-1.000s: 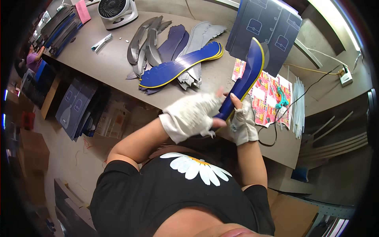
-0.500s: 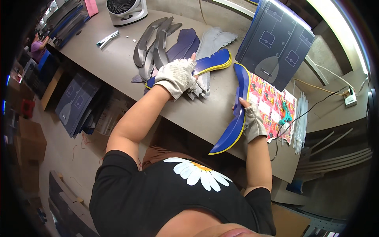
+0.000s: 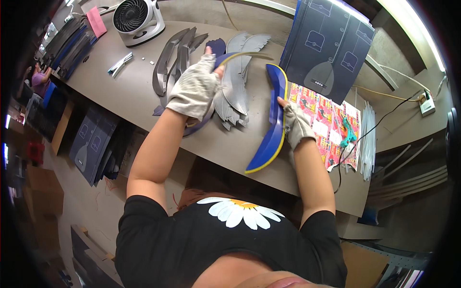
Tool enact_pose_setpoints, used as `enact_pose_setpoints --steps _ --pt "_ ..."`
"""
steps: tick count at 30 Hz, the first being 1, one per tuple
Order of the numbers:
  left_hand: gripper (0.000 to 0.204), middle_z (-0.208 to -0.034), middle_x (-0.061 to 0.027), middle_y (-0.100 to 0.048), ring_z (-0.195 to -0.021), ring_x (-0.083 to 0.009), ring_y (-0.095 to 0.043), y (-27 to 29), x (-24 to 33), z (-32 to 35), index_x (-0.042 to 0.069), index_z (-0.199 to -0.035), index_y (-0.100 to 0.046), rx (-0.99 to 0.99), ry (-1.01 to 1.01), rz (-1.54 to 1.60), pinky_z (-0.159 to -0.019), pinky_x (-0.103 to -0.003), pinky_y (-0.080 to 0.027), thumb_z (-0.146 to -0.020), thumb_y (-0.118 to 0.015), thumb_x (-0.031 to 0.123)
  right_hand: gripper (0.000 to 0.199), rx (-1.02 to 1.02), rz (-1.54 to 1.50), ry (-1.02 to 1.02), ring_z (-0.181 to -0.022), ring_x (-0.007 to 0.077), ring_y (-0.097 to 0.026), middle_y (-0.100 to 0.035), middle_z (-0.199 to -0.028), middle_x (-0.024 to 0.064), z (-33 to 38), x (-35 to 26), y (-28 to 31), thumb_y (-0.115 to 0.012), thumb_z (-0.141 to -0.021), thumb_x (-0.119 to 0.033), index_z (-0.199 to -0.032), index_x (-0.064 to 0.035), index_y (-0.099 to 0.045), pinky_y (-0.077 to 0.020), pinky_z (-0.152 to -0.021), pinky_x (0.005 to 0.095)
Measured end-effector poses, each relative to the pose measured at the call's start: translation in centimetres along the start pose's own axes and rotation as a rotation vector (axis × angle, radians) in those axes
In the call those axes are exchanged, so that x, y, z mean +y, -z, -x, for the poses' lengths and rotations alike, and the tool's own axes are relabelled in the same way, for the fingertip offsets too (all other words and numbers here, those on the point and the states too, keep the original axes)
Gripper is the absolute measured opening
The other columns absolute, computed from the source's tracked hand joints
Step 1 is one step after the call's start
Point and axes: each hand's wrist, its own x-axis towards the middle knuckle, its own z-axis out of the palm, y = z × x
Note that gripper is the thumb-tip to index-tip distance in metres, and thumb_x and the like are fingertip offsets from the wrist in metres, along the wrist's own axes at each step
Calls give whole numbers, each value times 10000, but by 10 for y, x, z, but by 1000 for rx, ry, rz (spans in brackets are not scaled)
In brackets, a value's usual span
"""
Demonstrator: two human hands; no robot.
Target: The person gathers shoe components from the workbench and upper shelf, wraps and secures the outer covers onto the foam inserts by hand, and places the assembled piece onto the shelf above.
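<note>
My left hand (image 3: pixel 197 89), in a pale fingerless glove, is closed around a curved blue panel with a yellow edge (image 3: pixel 231 55). That panel is blurred by motion and tilted so that its thin edge shows. Silver-grey curved panels (image 3: pixel 234 86) lie just right of this hand, dark grey curved ones (image 3: pixel 165 65) beyond it to the left. A bit of a purple panel (image 3: pixel 217 46) peeks out behind the glove. Gloved the same way, my right hand (image 3: pixel 297 126) grips a second blue curved panel with yellow edging (image 3: pixel 274 137) by its middle, thumb on top, above the table.
Large dark printed sheets (image 3: pixel 331 48) lean at the back right. Beside my right hand are a red patterned sheet (image 3: pixel 322 126), teal clippers (image 3: pixel 347 130), white strips (image 3: pixel 368 144) and a black cable (image 3: pixel 374 126). A fan (image 3: pixel 137 21) and a silver bundle (image 3: pixel 120 65) stand far left.
The left-hand panel has swung from lying broad side up to standing on edge, with that hand shifting left. My right hand still holds its panel. The whole view has shifted slightly.
</note>
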Motion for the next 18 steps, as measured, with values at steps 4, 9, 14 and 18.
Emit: enact_pose_setpoints --steps 4,9,14,18 --pt "718 -984 -144 -719 -765 -236 -663 -8 -54 0 121 -1767 -412 78 158 350 -704 -384 -552 -1132 -661 348 286 -76 -168 4 -759 287 -776 -810 -1010 114 -37 -29 -48 -825 -1057 -272 -1197 -31 -763 -685 -692 500" --pt "765 -872 -68 -685 -596 -151 -621 19 -19 25 185 -1826 -301 -44 440 785 -563 -324 -518 -1152 -604 381 377 -123 -152 83 -899 310 -777 -797 -1025 112 -109 -36 -53 -886 -997 -272 -1272 -56 -745 -664 -807 539" --pt "732 -850 -54 -676 -626 -139 -630 13 -12 47 98 -1799 -345 -130 403 952 -597 -310 -530 -1161 -592 360 577 205 511 72 -1133 376 -779 -826 -1185 170 -145 -29 -21 -858 -978 -519 -1284 -34 -794 -605 -1010 561" --pt "658 -870 -35 -682 -640 -113 -610 12 -9 82 92 -1778 -401 -103 421 958 -603 -293 -535 -1173 -584 277 670 214 1040 459 -1204 394 -781 -806 -1332 230 -77 -32 -42 -806 -1007 -565 -1393 -19 -773 -605 -1036 505"
